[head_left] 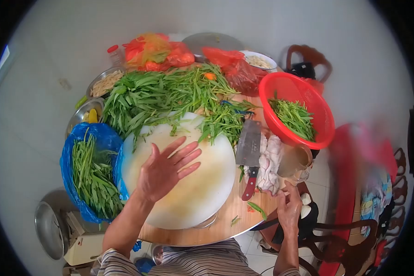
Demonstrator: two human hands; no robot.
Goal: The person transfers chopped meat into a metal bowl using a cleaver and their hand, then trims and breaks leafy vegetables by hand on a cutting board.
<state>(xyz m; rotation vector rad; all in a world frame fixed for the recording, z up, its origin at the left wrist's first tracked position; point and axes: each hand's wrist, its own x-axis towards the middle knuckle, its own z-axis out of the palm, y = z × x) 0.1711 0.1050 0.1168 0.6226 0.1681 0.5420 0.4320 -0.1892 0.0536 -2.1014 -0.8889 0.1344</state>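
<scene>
One left hand (170, 165) spreads its fingers, palm up and grasping nothing, over a round white board (184, 202), while the right hand (289, 207) curls loosely by the tabletop's (179, 237) right edge, near the garlic (270, 163) and a brownish bowl (293, 162); whether its fingertips touch either cannot be told. Heaped greens (138, 89) lie on the far side of the board, some leaves trailing over its rim, with more in a blue bag (68, 158) to the left and a red basin (325, 117) to the right. The knife (249, 142) lies beside the board, handle toward the person, away from both hands. The step in hand appears to be a pause, with no cutting under way. A move to the knife would call for the right hand to reach inward for the handle; one to the greens, for the left to stretch across the board. The board's near half offers the best working room. Bag and board crowd the left side, garlic hems in the blade, and the curved near edge leaves only a narrow strip of bare wood.
</scene>
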